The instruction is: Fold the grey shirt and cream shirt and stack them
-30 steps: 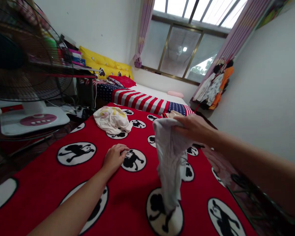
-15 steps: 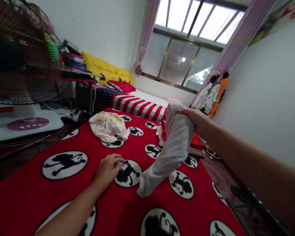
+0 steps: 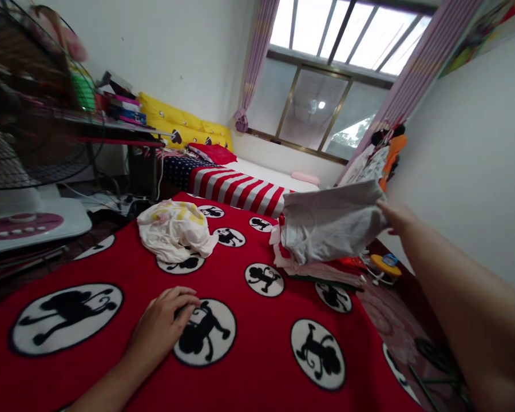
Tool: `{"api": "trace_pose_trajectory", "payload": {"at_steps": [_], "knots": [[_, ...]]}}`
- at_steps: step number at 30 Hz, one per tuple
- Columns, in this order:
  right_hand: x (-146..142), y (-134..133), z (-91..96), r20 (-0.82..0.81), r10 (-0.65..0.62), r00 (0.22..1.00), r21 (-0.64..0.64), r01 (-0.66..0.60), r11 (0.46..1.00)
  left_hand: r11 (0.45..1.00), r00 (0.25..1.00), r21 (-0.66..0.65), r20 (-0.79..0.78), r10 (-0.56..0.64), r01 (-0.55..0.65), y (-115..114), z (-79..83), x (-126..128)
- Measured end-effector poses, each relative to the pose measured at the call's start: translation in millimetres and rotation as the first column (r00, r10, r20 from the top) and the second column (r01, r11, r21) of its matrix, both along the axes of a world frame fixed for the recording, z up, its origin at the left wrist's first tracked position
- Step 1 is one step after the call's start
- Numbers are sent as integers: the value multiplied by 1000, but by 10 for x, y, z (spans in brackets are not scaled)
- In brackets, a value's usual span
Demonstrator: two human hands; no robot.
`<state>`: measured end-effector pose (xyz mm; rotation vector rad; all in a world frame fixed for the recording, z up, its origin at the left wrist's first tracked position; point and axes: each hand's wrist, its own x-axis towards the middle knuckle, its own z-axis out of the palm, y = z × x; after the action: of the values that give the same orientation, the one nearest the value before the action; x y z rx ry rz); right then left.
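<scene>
My right hand (image 3: 397,220) grips one end of a folded light-grey garment (image 3: 330,223), whose kind I cannot make out. The cloth lies over or just above a pile of folded clothes (image 3: 321,276) near the bed's right edge; whether it rests there fully is unclear. Palm down, my left hand (image 3: 167,316) lies on the red blanket (image 3: 257,349) with its fingers loosely stretched out, holding nothing. A crumpled white garment with yellow print (image 3: 174,232) sits beyond my left hand.
At the left stands a fan (image 3: 26,217), with a desk (image 3: 124,133) behind it. Farther back is a second bed with a striped cover (image 3: 236,186). Clothes hang (image 3: 392,154) by the window, and a small yellow stool (image 3: 385,266) is on the floor at right.
My right hand has swung right, carrying the grey garment from hanging over the blanket to the clothes pile, where it spreads out sideways. My left hand still rests on the blanket.
</scene>
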<state>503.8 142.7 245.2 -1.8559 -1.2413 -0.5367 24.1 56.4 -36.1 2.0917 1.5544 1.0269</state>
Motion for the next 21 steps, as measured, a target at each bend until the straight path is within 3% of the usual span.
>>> {"api": "trace_pose_trajectory", "payload": {"at_steps": [3,6,7,9,12,14,15,17,19,21], "knots": [[194,-212,-640,-76,-120,990,-40,117,992,1000,1000,2,-7,0,0,5,3,0],[-43,-490,-1300,-46,-35,998,-25,33,999,1000,1000,-5,-1,-3,3,13,5,-5],[-220,-599,-1506,-30,35,999,-7,-35,999,1000,1000,-7,3,-9,9,16,3,-7],[-696,-840,-1886,-70,333,940,80,-328,941,1000,1000,-2,5,-16,16,22,-6,-12],[-1570,-1202,-2357,-409,562,719,83,-584,807,1000,1000,15,-4,-17,17,26,-13,-18],[-2121,-1397,-2573,-681,559,473,145,-661,736,1000,1000,20,-11,-20,20,19,-2,-19],[-2353,-1475,-2644,-757,555,346,200,-685,701,999,1000,20,-13,-25,25,12,9,-17],[-2694,-1594,-2717,-825,539,169,280,-706,650,999,999,21,-16,-31,32,-5,35,-9],[-2865,-1670,-2723,-842,531,97,303,-729,614,999,999,23,-21,-27,27,-21,58,2],[-2902,-1718,-2706,-847,522,101,280,-750,599,1000,999,27,-29,-14,15,-31,72,11]]}}
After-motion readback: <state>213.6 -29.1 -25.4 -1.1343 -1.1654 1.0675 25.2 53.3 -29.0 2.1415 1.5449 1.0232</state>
